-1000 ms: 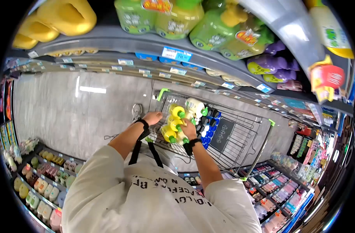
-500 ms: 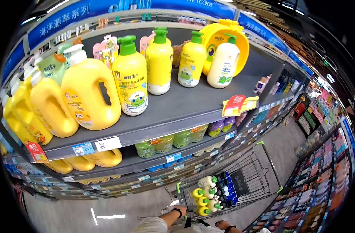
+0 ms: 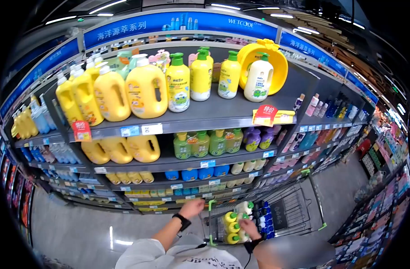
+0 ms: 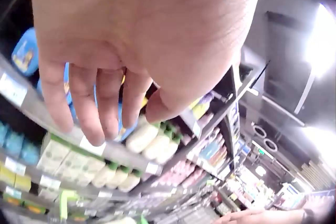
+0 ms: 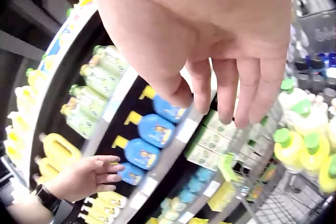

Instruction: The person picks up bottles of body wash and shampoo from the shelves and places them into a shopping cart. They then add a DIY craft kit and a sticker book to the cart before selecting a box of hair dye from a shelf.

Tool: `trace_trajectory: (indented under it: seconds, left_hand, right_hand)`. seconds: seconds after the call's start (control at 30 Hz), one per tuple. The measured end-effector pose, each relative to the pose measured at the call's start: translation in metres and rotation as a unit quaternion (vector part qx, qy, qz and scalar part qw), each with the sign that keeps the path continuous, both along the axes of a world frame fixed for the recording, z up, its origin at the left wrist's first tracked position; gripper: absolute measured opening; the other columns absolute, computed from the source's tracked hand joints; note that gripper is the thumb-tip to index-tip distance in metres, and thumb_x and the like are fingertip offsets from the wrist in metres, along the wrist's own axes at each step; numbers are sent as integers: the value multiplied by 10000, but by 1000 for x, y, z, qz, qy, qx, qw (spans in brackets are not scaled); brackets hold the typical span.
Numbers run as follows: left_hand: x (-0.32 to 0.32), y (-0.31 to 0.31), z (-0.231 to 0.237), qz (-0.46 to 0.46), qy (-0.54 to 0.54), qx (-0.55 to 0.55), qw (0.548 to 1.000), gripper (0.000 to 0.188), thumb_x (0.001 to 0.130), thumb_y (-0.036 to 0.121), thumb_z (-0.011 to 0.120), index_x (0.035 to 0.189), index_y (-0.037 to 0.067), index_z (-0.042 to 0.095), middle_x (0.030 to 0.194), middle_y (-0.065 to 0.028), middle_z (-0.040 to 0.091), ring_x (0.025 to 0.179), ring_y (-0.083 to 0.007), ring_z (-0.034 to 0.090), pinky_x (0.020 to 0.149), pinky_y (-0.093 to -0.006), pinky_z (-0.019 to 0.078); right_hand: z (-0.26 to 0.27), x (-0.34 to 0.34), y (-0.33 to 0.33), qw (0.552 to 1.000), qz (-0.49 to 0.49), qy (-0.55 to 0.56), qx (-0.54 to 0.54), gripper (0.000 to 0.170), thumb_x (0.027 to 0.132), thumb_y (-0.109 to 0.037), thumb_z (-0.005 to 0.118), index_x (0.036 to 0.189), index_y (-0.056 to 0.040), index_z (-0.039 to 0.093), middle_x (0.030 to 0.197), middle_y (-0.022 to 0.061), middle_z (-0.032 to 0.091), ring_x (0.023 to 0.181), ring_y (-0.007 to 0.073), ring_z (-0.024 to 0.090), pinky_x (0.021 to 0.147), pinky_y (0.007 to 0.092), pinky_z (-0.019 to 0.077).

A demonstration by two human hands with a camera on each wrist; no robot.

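In the head view my left hand (image 3: 192,208) is held out beside the cart's near left corner. Its fingers hang loosely and hold nothing in the left wrist view, where the hand (image 4: 139,50) shows large. My right hand (image 3: 250,227) appears over the bottles in the cart, and the right wrist view shows that hand (image 5: 210,40) with relaxed, empty fingers. Yellow bottles (image 3: 232,227) with green pumps stand in the cart next to white ones and dark blue ones (image 3: 268,222). On the top shelf are yellow pump bottles (image 3: 178,87) and a white bottle (image 3: 258,80).
The wire cart (image 3: 299,231) stands alongside the shelf unit (image 3: 214,123). Large yellow handled jugs (image 3: 146,92) and a round yellow basin (image 3: 279,67) share the top shelf. Green bottles (image 3: 200,145) stand one level down. Another stocked shelf rises at the right.
The head view has swung up from the cart to the shelves. Since half a second ago both hands have risen in view, the right one now over the cart's bottles.
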State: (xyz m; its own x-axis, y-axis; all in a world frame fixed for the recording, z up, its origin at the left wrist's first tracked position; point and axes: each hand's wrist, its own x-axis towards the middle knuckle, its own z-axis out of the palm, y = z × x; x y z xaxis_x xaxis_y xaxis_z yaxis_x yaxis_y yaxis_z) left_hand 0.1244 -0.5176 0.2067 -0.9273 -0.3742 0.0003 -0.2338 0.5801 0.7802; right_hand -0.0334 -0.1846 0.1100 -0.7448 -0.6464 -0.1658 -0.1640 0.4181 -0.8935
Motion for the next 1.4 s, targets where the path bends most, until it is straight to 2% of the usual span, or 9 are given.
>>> trace_trajectory:
  seconds: [0.27, 0.53, 0.8, 1.03, 1.07, 1.1, 1.3, 1.33, 1.4]
  left_hand:
    - [12, -67, 256, 97, 344, -186, 915, 275, 825, 94, 584, 1092, 28, 595, 1076, -164, 618, 997, -345, 581, 851, -389, 474]
    - [6, -130, 339, 44, 410, -240, 879, 346, 814, 78, 587, 1156, 25, 579, 1207, -164, 582, 1132, -334, 544, 965, -375, 427]
    - [-17, -180, 336, 7, 367, -264, 892, 496, 804, 133, 617, 1272, 14, 502, 1356, -217, 455, 1200, -366, 489, 995, -392, 408]
    - [-25, -182, 329, 3, 355, -322, 878, 629, 795, 183, 626, 1340, -37, 402, 1384, -251, 403, 1229, -386, 451, 1007, -418, 383]
    - [-28, -183, 325, -1, 364, -331, 871, 637, 801, 193, 617, 1340, -59, 388, 1376, -269, 400, 1224, -399, 447, 999, -432, 384]
    - [-32, -184, 321, 2, 368, -347, 863, 646, 807, 199, 616, 1343, -70, 378, 1363, -275, 414, 1225, -400, 448, 1004, -427, 380]
    - [-40, -158, 312, 41, 385, -298, 872, 693, 831, 260, 648, 1357, -78, 349, 1325, -287, 456, 1212, -389, 472, 1026, -389, 354]
    - [-44, -150, 313, 40, 397, -256, 880, 709, 824, 266, 668, 1360, -70, 348, 1329, -285, 455, 1215, -379, 475, 1028, -378, 350]
    - [-50, -131, 313, 32, 441, -215, 871, 699, 788, 240, 736, 1307, -67, 382, 1245, -260, 513, 1168, -326, 517, 1011, -372, 361]
  right_hand:
    - [287, -5, -155, 971, 113, 140, -155, 230, 904, -131, 576, 1109, -36, 619, 918, 28, 659, 808, 87, 588, 721, 242, 477]
    - [459, 6, -312, 894, 100, 336, -280, 436, 847, -152, 632, 1254, -49, 513, 1183, 109, 597, 1061, 210, 590, 824, 339, 507]
    - [524, -41, -459, 870, 31, 373, -321, 940, 712, -314, 775, 1412, 33, 252, 1308, 223, 471, 1210, 292, 487, 982, 356, 414]
    - [545, -59, -463, 913, 121, 330, -205, 635, 706, -325, 808, 1206, -46, 533, 1053, 50, 637, 943, 125, 607, 845, 291, 478]
    - [541, -63, -462, 901, 136, 340, -234, 625, 690, -339, 818, 1184, -63, 554, 1038, 50, 641, 945, 126, 608, 843, 290, 479]
    - [537, -72, -460, 879, 125, 398, -231, 959, 593, -489, 829, 1290, 48, 448, 1080, 174, 646, 1016, 246, 618, 877, 321, 472]
    - [515, -22, -392, 775, 25, 587, -232, 765, 472, -543, 853, 1002, -26, 663, 879, 147, 672, 816, 241, 673, 695, 343, 536]
    - [504, -14, -383, 672, -44, 684, -281, 728, 477, -533, 839, 1007, -64, 670, 891, 121, 640, 831, 244, 656, 695, 346, 531]
    - [504, 12, -342, 719, -14, 632, -290, 629, 509, -503, 816, 1008, -145, 681, 913, 106, 619, 837, 269, 637, 694, 352, 527]
